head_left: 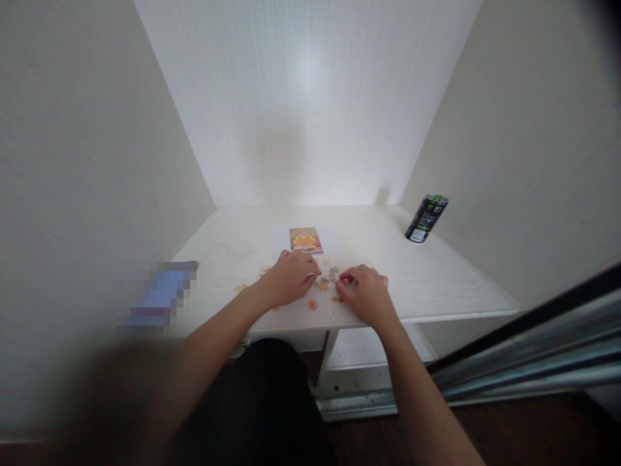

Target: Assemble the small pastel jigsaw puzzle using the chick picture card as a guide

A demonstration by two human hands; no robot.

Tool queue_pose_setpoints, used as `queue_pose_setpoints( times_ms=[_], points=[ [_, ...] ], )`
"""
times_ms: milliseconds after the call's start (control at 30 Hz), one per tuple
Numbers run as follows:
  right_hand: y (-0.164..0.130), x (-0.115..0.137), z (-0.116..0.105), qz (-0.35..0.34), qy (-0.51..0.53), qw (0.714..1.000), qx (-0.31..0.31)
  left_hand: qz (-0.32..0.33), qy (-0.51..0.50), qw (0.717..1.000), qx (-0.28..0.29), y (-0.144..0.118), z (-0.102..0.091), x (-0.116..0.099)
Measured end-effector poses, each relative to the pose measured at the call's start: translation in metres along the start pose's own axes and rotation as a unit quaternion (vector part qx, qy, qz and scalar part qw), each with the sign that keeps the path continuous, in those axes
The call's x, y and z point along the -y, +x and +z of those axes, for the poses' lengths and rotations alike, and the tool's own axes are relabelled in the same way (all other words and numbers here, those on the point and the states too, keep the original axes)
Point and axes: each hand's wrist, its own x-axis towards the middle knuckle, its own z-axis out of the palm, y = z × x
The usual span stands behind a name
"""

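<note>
Dark trousers (257,401) fill the bottom centre, nearest the lens, w/ both bare forearms reaching up over them to a white desk (436,278). Desk top is matt, fine wood-grain lines, straight front edge; both hands sit just inside that edge. Left hand (290,279) lies knuckles-up, fingers curled down onto the desk, tips close together at a small puzzle piece; can't tell if it's actually pinched. Right hand (367,292) likewise curled, thumb & forefinger drawn together over the loose puzzle pieces (326,283), grip not clear. Pieces are small, flat, knobby-edged, orange/tan, scattered between & around both hands, one (312,304) near the front edge, a few left of the left wrist. Beyond the hands, a picture card (306,239), rectangular, glossy, yellow figure on orange, lies flat on a pale sheet. Dark drink can (426,218), cylindrical, stands at far right by the wall, well apart from the hands. Blurred-out blue object (160,298) on the desk's left edge. Plain walls close in left, right & back; bare desk surface behind the card & right of the hands.
</note>
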Motion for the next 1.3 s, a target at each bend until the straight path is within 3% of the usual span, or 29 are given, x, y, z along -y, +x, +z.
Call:
queue_pose_setpoints(
  times_ms=[233, 400, 600, 900, 1033, 1133, 1300],
  points=[
    [-0.001, 0.002, 0.001, -0.07, -0.005, 0.997, 0.017, 0.031, -0.002, 0.999, 0.019, 0.014, 0.012, -0.003],
    [-0.002, 0.003, 0.002, -0.059, -0.011, 0.998, 0.0, 0.02, 0.006, 1.0, 0.016, 0.01, 0.016, 0.003],
    [-0.001, 0.002, 0.005, -0.115, -0.007, 0.993, 0.02, -0.012, 0.0, 1.0, 0.009, 0.011, 0.019, 0.018],
    [0.001, -0.002, 0.005, -0.058, 0.0, 0.998, 0.013, -0.025, -0.044, 0.998, 0.023, 0.009, 0.015, 0.052],
    [0.013, -0.009, 0.005, -0.028, 0.033, 0.999, -0.012, -0.023, -0.062, 0.998, 0.005, 0.009, 0.014, 0.054],
    [0.027, -0.009, 0.008, -0.045, 0.052, 0.997, -0.02, -0.028, -0.071, 0.997, -0.005, 0.016, 0.013, 0.055],
    [0.053, 0.0, 0.011, -0.112, 0.03, 0.992, 0.056, -0.05, -0.085, 0.995, -0.029, 0.022, 0.017, 0.06]
  ],
)
